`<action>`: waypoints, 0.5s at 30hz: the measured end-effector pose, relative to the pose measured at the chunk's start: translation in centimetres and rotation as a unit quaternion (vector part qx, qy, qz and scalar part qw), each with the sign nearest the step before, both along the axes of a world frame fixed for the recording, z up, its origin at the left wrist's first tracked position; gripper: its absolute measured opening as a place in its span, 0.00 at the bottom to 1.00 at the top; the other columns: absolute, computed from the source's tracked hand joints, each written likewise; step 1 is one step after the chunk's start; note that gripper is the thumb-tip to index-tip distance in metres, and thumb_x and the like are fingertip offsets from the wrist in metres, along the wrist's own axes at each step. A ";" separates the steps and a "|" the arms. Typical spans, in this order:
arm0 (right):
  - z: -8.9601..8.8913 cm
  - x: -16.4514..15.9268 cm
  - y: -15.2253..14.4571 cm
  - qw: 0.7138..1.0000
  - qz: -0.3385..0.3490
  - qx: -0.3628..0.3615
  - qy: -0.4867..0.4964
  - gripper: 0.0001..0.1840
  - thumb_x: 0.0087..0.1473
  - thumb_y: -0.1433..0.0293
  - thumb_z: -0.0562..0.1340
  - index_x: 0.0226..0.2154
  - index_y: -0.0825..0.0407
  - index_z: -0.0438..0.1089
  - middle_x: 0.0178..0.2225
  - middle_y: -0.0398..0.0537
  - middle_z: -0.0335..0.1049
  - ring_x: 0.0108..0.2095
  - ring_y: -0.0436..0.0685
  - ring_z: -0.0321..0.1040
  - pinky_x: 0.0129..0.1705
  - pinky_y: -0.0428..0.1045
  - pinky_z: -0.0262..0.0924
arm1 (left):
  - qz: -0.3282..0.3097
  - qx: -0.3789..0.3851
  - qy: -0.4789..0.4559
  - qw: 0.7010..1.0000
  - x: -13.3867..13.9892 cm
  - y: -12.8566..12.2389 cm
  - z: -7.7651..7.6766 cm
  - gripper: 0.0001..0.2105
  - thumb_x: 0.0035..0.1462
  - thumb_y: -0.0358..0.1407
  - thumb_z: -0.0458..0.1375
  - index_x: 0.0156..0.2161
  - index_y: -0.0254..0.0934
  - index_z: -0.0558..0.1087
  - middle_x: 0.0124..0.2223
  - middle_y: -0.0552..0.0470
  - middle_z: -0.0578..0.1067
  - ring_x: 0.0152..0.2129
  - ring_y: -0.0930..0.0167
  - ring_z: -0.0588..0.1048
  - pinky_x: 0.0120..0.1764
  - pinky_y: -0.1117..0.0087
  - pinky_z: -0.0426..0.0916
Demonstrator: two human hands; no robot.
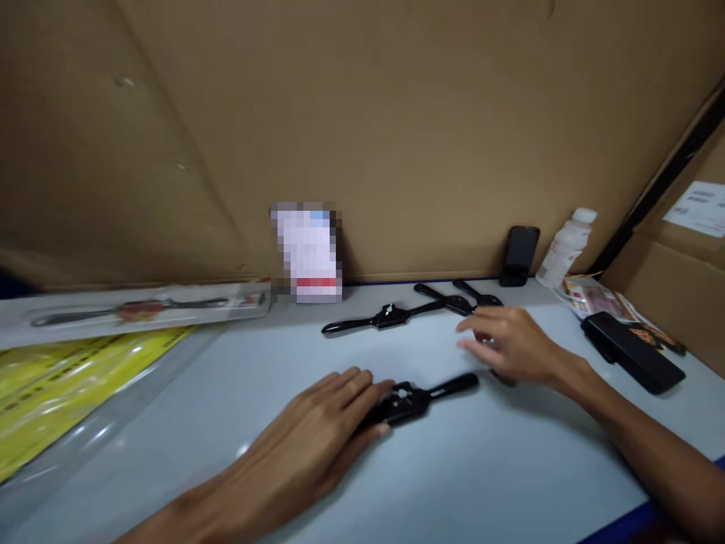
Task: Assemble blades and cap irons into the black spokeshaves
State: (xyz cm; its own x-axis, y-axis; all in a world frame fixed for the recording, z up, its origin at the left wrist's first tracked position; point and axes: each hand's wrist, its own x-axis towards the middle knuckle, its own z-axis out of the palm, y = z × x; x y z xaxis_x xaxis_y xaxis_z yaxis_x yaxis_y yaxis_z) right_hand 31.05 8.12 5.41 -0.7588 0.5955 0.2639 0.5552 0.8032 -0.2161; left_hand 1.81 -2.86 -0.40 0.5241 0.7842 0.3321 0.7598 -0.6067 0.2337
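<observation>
My left hand is closed around one end of a black spokeshave, whose other handle points right over the table. The fingers hide its left handle. To the right, my right hand is slightly blurred, its fingers bent and their tips apart. A dark piece shows under that hand, mostly hidden, and I cannot tell whether the hand touches it. Behind both hands lies another black spokeshave. More black spokeshaves overlap at its right end, partly covered by my right hand.
At the left, a packaged spokeshave lies beyond yellow printed plastic packaging. A blurred-out upright item leans on the cardboard wall. Towards the right stand a phone and a bottle, with a black case in front.
</observation>
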 end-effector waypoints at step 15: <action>-1.7 2.0 4.5 0.964 -0.249 0.021 -0.085 0.12 0.69 0.65 0.61 0.43 0.50 0.80 0.44 0.50 0.80 0.43 0.58 0.76 0.40 0.49 0.57 | 0.117 0.078 -0.041 0.989 -4.7 4.4 -2.8 0.18 0.73 0.45 0.49 0.61 0.42 0.68 0.54 0.45 0.77 0.48 0.58 0.76 0.49 0.57 0.72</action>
State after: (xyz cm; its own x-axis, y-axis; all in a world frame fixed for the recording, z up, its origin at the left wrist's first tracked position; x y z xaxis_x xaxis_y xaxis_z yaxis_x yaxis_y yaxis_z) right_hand 33.09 12.58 3.72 -0.4154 0.8889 0.1931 0.8992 0.4334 -0.0608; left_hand -2.84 1.51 -3.15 0.3008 0.8169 0.4921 0.8655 -0.4506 0.2189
